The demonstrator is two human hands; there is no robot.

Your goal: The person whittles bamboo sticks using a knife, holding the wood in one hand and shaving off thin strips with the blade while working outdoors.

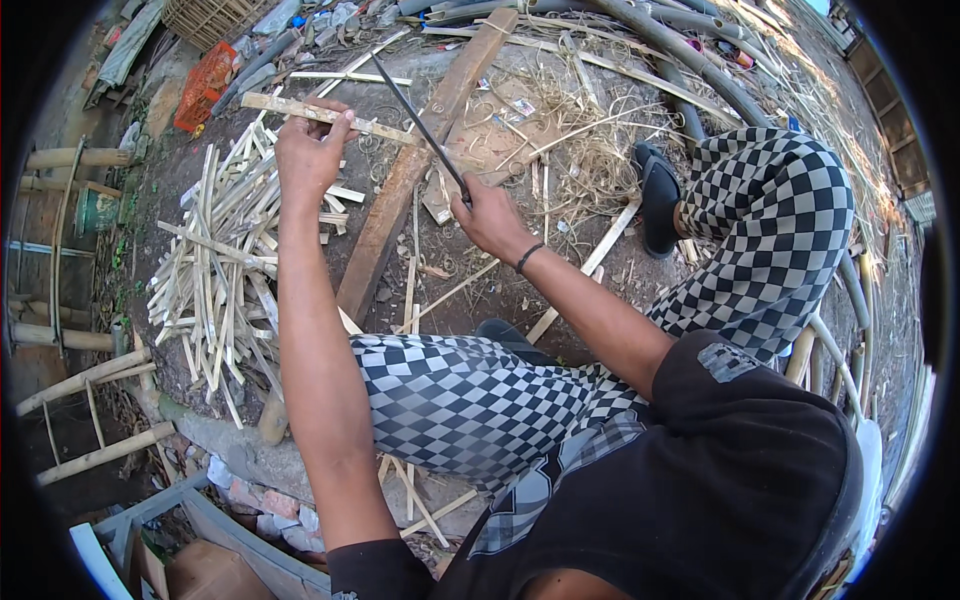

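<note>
At the left edge of the frame, pale poles (105, 447) are set in a ladder-like shape, with a green bucket (97, 211) above them. An orange-red crate (205, 85) sits in the upper left, and below it a loose heap of pale split strips (215, 265) spreads across the left of the frame, the pieces crossing at many angles.

Above the heap, left of upper center, the left hand (312, 150) is closed around 1 pale, flat strip (380, 130), thumb on the near side. The strip slants slightly down to the right, its right end over a brown wooden beam (385, 220) that runs diagonally from top center down toward the middle.

A long dark blade (405, 102) crosses above the beam beside the strip's right end; whether the 2 touch, I cannot tell. Near the center, the right hand (490, 215) grips the blade's lower end in a closed fist, a dark band (529, 258) around its wrist. Right of it lie curled shavings (600, 180), then a dark sandal (659, 200) and black-and-white checkered trousers (770, 230).
</note>
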